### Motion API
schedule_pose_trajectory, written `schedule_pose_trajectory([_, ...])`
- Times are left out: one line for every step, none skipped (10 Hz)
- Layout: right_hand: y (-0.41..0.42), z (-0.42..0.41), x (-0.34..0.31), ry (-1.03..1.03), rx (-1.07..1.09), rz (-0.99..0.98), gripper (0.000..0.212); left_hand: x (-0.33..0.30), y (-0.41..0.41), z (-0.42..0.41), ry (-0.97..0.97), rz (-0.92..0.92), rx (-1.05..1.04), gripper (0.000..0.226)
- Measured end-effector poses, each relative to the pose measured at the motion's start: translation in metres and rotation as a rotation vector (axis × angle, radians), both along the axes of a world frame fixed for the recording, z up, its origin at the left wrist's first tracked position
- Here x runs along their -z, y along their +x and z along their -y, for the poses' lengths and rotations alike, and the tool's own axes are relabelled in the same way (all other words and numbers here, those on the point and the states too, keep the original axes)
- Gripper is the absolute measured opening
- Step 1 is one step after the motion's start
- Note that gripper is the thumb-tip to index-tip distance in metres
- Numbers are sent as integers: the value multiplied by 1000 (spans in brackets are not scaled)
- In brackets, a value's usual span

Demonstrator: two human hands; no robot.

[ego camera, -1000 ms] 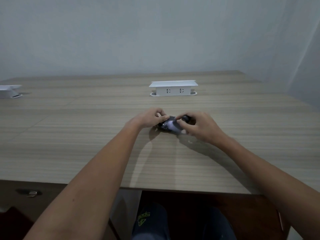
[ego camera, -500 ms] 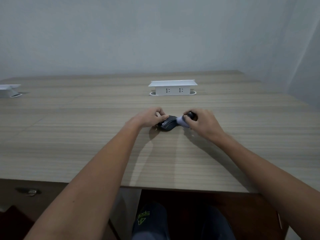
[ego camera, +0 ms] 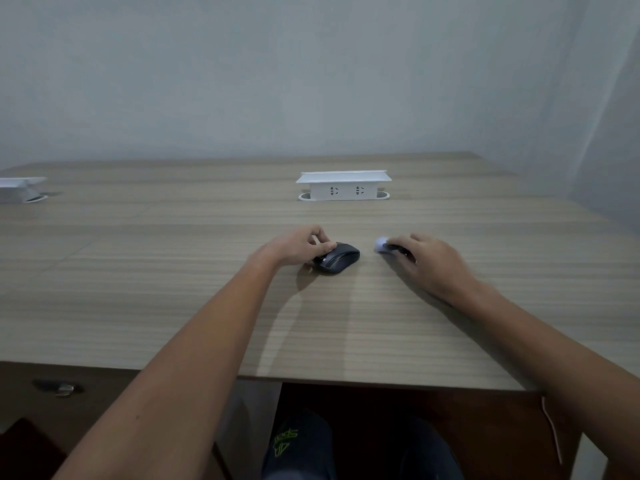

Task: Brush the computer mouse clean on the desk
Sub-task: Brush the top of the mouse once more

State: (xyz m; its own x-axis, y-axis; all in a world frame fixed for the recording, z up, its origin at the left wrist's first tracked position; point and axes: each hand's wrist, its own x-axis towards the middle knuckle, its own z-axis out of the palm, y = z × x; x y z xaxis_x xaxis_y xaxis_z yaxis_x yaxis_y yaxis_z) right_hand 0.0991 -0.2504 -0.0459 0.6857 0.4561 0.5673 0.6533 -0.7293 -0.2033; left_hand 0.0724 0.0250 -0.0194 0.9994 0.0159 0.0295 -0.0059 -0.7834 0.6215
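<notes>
A black computer mouse (ego camera: 337,257) lies on the wooden desk (ego camera: 173,271), a little past the middle. My left hand (ego camera: 299,247) grips its left side with thumb and fingers. To the right, about a hand's width from the mouse, my right hand (ego camera: 427,263) rests low on the desk and holds a small brush (ego camera: 382,244). The brush has a dark handle and a pale, whitish head that points left toward the mouse. Most of the handle is hidden under my fingers.
A white socket box (ego camera: 343,185) stands on the desk behind the mouse. Another white box (ego camera: 20,189) sits at the far left edge. The desk's front edge runs just above my knees, with a drawer lock (ego camera: 62,388) below left.
My right hand has pulled the brush off the mouse and moved it to the right, down onto the desk. The left hand stays on the mouse.
</notes>
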Motion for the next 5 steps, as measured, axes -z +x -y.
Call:
schedule_pose_trajectory([5,5,8,-108,3,13,32,1,-2,1,13,36,-5,28])
schedule_pose_trajectory([2,8,11,-134,-64,36,34,5,-4,0,41,92,-11,28])
schedule_pose_trajectory([1,12,9,-158,-60,0,36,9,-11,0,25,199,-33,29])
schedule_pose_trajectory([-1,15,6,-96,-69,-110,35,23,-9,-11,25,260,-84,33])
schedule_pose_trajectory([3,22,-1,116,-39,-255,30,30,-13,-19,143,225,-213,46])
